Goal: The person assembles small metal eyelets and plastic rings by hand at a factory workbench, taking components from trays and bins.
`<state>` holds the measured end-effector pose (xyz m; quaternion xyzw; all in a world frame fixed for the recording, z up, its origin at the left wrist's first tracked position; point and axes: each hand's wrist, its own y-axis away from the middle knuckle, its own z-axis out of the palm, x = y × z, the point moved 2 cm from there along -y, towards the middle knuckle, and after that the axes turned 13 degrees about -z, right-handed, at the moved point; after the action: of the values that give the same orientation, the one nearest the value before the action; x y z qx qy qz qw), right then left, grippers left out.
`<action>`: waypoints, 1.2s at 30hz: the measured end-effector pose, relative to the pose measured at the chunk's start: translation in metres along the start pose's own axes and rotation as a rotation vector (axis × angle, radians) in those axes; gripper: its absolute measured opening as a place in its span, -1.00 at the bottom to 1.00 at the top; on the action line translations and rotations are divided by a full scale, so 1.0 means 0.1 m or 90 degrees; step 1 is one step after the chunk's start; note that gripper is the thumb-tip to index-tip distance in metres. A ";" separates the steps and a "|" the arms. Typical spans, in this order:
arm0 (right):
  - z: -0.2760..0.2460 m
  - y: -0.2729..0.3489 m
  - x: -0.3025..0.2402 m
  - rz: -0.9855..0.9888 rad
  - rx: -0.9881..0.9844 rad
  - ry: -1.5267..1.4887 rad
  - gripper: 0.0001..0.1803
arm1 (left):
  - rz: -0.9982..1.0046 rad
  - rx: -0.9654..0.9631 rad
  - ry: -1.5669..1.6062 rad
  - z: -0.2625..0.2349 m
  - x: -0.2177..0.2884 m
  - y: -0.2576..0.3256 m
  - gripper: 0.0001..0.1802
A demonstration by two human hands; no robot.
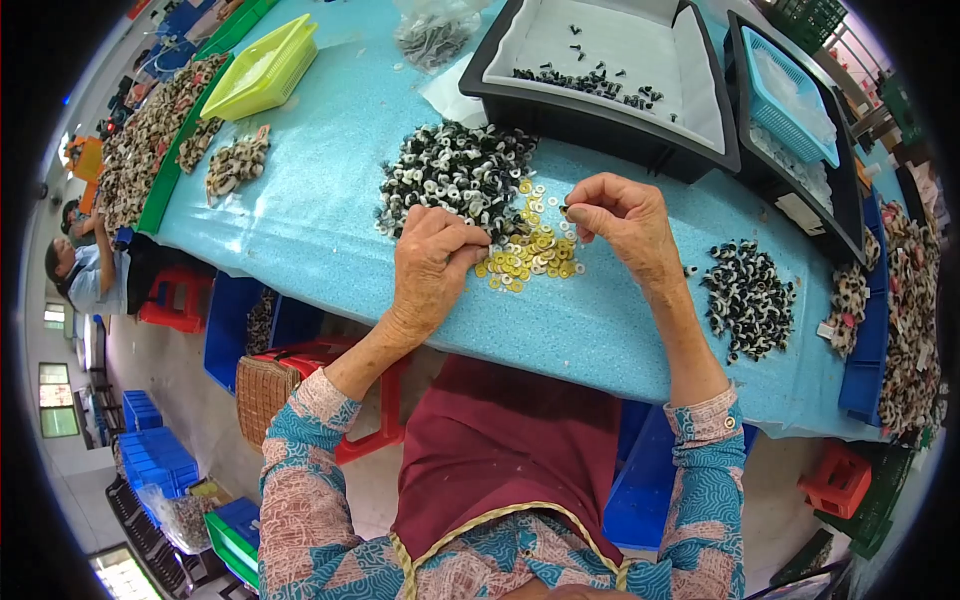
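My left hand (428,268) rests at the near edge of a heap of small black and white ring-shaped pieces (455,175). Its thumb and fingertips are pinched together; whatever lies between them is hidden. Yellow and white flat washers (530,258) lie scattered just to its right. Over the table, beyond the washers' right side, my right hand (630,222) pinches a small dark piece (564,209) between thumb and forefinger; it is too small to name. Farther right, beside my right forearm, lies a second heap of small black and white pieces (748,300).
Behind the heaps stands a black tray (620,135) with a white liner and loose black pegs. A second black tray (790,165) holds a blue basket (788,95). A yellow-green basket (262,70) sits far left. Beyond the table's left end, a person (95,265) works.
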<state>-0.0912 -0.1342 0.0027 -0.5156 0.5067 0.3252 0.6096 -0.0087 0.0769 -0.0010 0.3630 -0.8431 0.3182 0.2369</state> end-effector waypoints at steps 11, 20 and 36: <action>0.30 0.14 -0.14 -0.006 -0.145 -0.181 -0.90 | -0.221 -0.099 0.388 0.14 0.23 0.02 -0.87; 0.26 0.10 0.00 0.019 -0.166 -0.132 -0.87 | -0.340 -0.201 0.562 0.16 0.22 0.04 -0.90; 0.29 0.11 0.00 -0.006 -0.190 -0.102 -0.75 | -0.394 -0.226 0.612 0.19 0.22 0.04 -0.76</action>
<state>-0.0931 -0.1040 -0.0021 -0.5754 0.4003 0.4338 0.5661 -0.0286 0.0556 -0.0019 0.3618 -0.5365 0.2171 0.7309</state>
